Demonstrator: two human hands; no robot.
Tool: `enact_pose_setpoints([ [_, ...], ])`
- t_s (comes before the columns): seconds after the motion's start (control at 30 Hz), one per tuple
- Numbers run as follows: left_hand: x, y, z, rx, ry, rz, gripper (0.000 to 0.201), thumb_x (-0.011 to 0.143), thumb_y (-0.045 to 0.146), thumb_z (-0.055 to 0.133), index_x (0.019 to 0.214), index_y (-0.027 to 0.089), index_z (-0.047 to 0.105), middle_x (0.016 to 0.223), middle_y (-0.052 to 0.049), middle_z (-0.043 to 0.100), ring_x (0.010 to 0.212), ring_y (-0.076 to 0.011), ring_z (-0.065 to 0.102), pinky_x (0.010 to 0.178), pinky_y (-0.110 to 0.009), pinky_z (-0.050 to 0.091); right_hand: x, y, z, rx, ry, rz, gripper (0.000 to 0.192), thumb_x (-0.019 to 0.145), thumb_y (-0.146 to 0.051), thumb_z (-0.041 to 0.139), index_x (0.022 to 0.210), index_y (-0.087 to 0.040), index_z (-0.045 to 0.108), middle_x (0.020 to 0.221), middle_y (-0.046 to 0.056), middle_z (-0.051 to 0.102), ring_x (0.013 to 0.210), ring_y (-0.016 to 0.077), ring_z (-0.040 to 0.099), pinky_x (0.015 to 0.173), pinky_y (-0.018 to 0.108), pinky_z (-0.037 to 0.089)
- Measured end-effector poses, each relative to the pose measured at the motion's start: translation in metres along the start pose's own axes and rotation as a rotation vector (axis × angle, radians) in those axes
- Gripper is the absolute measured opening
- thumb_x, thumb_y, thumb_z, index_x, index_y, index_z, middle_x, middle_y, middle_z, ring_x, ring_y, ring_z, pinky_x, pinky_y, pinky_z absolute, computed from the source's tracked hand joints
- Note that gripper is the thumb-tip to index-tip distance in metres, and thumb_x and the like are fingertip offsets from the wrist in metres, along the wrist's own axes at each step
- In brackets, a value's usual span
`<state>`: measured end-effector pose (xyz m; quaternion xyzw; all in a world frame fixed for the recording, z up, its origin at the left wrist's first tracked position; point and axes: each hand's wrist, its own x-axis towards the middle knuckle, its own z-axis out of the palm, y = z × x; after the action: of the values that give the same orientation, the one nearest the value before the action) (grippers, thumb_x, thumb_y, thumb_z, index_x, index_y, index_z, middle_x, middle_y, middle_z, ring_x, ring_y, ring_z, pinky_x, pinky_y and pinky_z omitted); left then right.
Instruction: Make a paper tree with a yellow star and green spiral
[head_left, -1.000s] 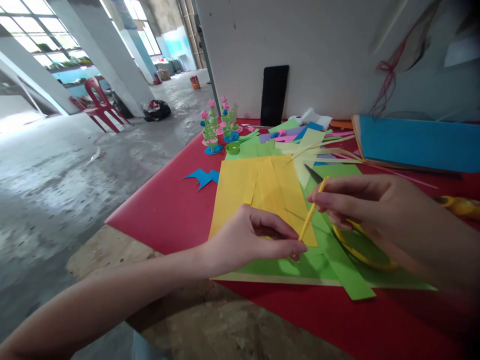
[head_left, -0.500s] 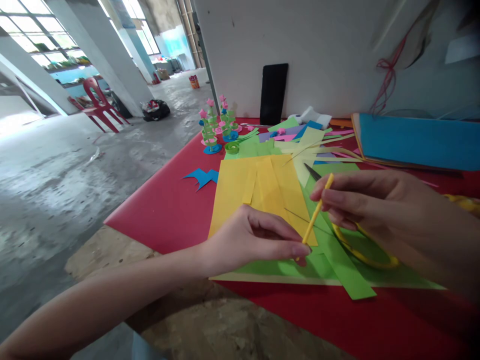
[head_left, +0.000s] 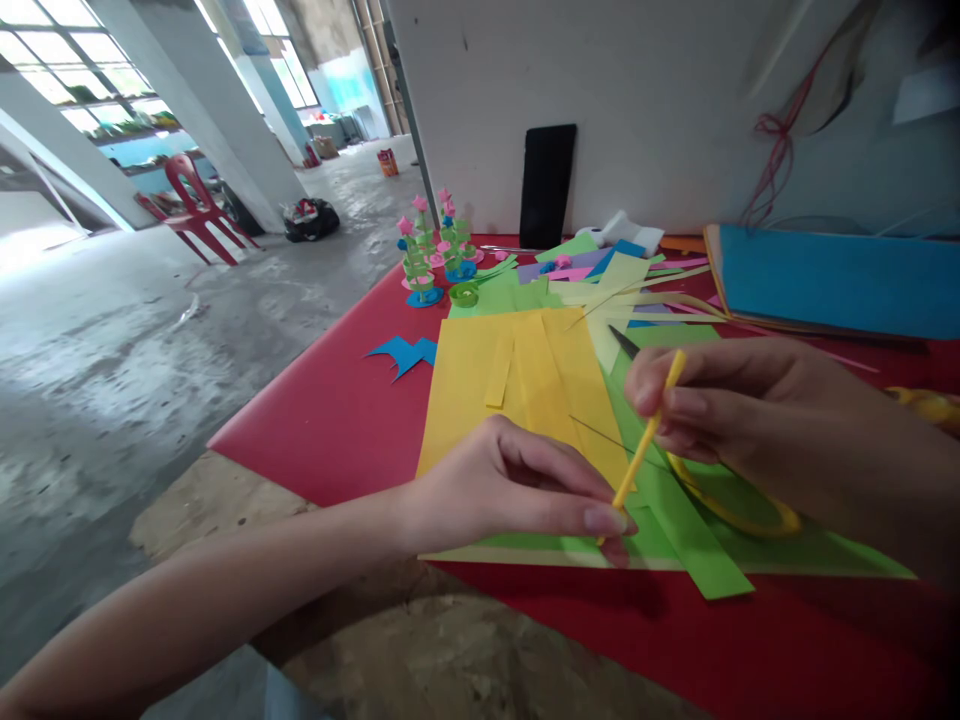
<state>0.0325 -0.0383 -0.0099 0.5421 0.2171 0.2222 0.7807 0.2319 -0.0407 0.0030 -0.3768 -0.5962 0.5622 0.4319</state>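
Note:
A thin yellow rolled paper stick (head_left: 639,458) slants between my two hands. My left hand (head_left: 525,485) pinches its lower end between thumb and fingers. Near the upper end, the fingertips of my right hand (head_left: 712,395) close round it. Beneath lie yellow paper sheets (head_left: 472,370) with a cut strip on top, over green paper (head_left: 517,540). Scissors with a yellow handle (head_left: 739,510) rest under my right hand, their dark tip showing beyond my fingers. A thin dark needle-like rod (head_left: 596,430) crosses the papers and is partly hidden.
Small paper trees (head_left: 424,265) stand at the far left of the red table covering (head_left: 322,430). A blue paper scrap (head_left: 405,355) lies beside the yellow sheets. A black phone (head_left: 548,187) leans on the wall. Blue folder-like sheets (head_left: 847,280) lie at the back right.
Both hands have shifted slightly to the right and a little lower with the yellow paper stick. My grip on both ends stays. The papers and scissors look unmoved.

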Motion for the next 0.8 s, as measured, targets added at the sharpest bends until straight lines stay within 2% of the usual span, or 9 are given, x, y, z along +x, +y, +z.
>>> enact_pose_setpoints([
  [0.17, -0.001, -0.003, 0.002, -0.108, -0.057, -0.038, 0.009, 0.07, 0.011, 0.065, 0.074, 0.016, 0.071, 0.072, -0.001, 0.066, 0.07, -0.0127, 0.065, 0.079, -0.029, 0.051, 0.001, -0.002, 0.001, 0.059, -0.069, 0.004, 0.007, 0.068, -0.031, 0.069, 0.065, -0.025, 0.068, 0.069, -0.003, 0.057, 0.048, 0.0026, 0.042, 0.04, 0.013, 0.037],
  [0.4, 0.0, -0.006, 0.002, -0.112, -0.048, -0.06, 0.006, 0.069, 0.013, 0.065, 0.073, 0.016, 0.07, 0.072, -0.002, 0.066, 0.07, -0.0131, 0.065, 0.08, -0.029, 0.051, 0.002, 0.001, -0.005, 0.157, 0.022, 0.031, 0.006, 0.063, -0.025, 0.073, 0.068, -0.027, 0.07, 0.069, -0.003, 0.061, 0.055, 0.0038, 0.047, 0.045, 0.011, 0.039],
  [0.6, 0.0, -0.004, 0.001, -0.104, -0.069, -0.074, 0.008, 0.071, 0.012, 0.064, 0.073, 0.016, 0.071, 0.07, -0.003, 0.066, 0.072, -0.014, 0.065, 0.082, -0.03, 0.05, 0.002, 0.006, -0.01, 0.223, -0.075, 0.049, 0.004, 0.071, -0.025, 0.067, 0.074, -0.025, 0.069, 0.068, -0.003, 0.057, 0.054, 0.0026, 0.046, 0.047, 0.011, 0.039],
  [0.8, -0.003, -0.004, 0.002, -0.195, -0.19, -0.118, 0.013, 0.074, 0.009, 0.059, 0.076, 0.014, 0.071, 0.073, -0.005, 0.066, 0.072, -0.0159, 0.065, 0.08, -0.032, 0.051, 0.0, 0.001, -0.006, 0.242, -0.158, -0.01, 0.003, 0.072, -0.028, 0.067, 0.071, -0.026, 0.069, 0.064, -0.004, 0.052, 0.053, 0.004, 0.044, 0.047, 0.013, 0.038],
])
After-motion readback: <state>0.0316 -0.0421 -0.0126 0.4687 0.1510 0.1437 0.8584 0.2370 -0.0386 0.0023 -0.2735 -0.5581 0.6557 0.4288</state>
